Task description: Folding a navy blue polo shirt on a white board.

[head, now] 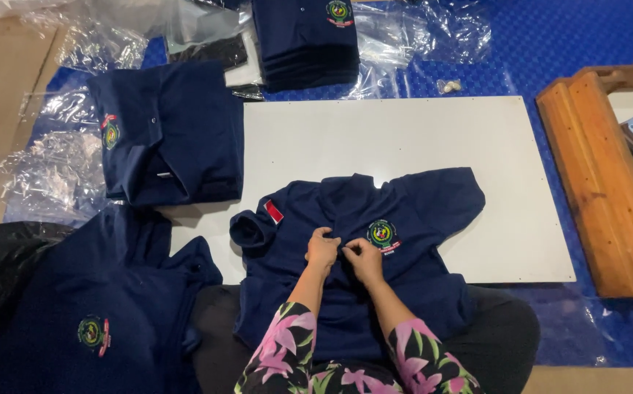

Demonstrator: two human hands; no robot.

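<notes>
A navy polo shirt [418, 219] lies face up on a white board [404, 138], with a round embroidered crest on its chest and a small red patch on one sleeve. My left hand [321, 248] and my right hand [364, 257] meet at the shirt's front placket, just below the collar. Both pinch the fabric there with closed fingers. My floral sleeves reach in from the bottom edge.
A folded navy shirt [167, 131] lies left of the board, a stack of folded shirts [305, 36] at the top, and an unfolded pile [98, 306] at lower left. Clear plastic bags [54, 168] litter the blue mat. A wooden frame [601, 182] stands at right.
</notes>
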